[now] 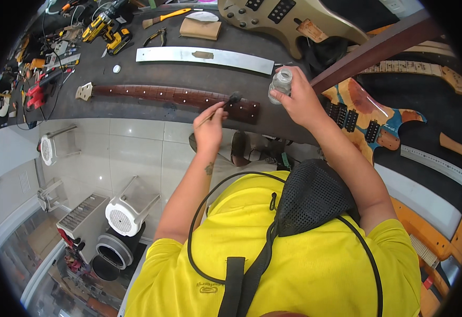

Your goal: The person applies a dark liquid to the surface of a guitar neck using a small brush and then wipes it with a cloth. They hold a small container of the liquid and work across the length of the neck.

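A guitar neck [159, 93] with a dark brown fretboard and pale dot inlays lies across the dark workbench [136, 112], its light headstock end to the left. My left hand [209, 129] is closed round the thin handle of a small brush [234, 99]. The brush's dark tip is over the right part of the fretboard; whether it touches the wood I cannot tell. Just right of the neck's end, my right hand [298, 100] grips a small clear glass jar [282, 83] with its mouth uncovered. What the jar contains is hard to make out.
Behind the neck lie a silver metal bar [204, 59], a white cap [116, 68], pliers [155, 37] and a yellow drill [107, 29]. A gold guitar body [294, 21] is at the back; a wood-and-blue guitar [365, 113] lies right. White stools [124, 217] stand on the floor.
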`<state>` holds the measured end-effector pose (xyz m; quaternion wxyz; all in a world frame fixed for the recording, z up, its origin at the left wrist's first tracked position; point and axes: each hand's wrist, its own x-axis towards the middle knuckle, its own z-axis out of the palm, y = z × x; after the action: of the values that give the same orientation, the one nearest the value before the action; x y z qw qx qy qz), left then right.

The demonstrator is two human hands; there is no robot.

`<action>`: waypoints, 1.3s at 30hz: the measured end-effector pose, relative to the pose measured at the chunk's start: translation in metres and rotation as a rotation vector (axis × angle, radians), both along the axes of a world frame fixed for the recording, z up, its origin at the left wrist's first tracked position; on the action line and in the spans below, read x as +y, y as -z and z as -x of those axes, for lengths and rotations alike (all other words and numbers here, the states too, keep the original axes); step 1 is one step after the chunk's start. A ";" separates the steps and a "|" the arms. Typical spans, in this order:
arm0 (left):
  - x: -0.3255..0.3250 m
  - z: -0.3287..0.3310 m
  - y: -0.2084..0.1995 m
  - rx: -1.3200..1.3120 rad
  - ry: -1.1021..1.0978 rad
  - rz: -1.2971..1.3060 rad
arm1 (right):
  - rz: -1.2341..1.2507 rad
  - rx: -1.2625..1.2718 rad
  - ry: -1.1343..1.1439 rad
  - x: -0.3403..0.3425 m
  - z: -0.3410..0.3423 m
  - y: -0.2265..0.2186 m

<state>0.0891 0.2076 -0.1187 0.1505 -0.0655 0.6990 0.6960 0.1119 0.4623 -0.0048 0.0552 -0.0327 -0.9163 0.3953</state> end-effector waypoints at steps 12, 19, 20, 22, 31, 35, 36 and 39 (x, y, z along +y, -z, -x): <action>-0.059 0.024 -0.008 0.120 -0.083 0.051 | -0.041 0.052 0.004 0.000 0.001 0.002; -0.063 0.012 0.007 0.102 -0.083 0.044 | 0.020 -0.005 -0.030 -0.008 0.006 -0.002; -0.077 0.023 0.006 0.101 -0.093 0.049 | 0.036 0.018 -0.038 -0.010 0.007 -0.002; -0.092 0.037 0.004 0.076 -0.290 -0.030 | 0.035 0.013 -0.038 -0.013 0.006 -0.002; -0.097 0.028 0.013 0.121 -0.221 0.005 | 0.027 0.011 -0.078 -0.018 0.009 -0.006; -0.119 0.057 0.005 0.143 -0.417 -0.155 | 0.039 -0.002 -0.063 -0.016 0.009 -0.003; -0.108 0.038 0.005 0.107 -0.333 -0.113 | 0.039 -0.001 -0.070 -0.018 0.007 -0.002; -0.035 -0.038 0.002 0.035 -0.105 0.008 | 0.022 0.003 -0.112 -0.022 0.008 -0.003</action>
<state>0.1266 0.1725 -0.1211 0.1015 -0.0905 0.6998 0.7013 0.1039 0.4399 -0.0023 0.0340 0.0186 -0.9122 0.4078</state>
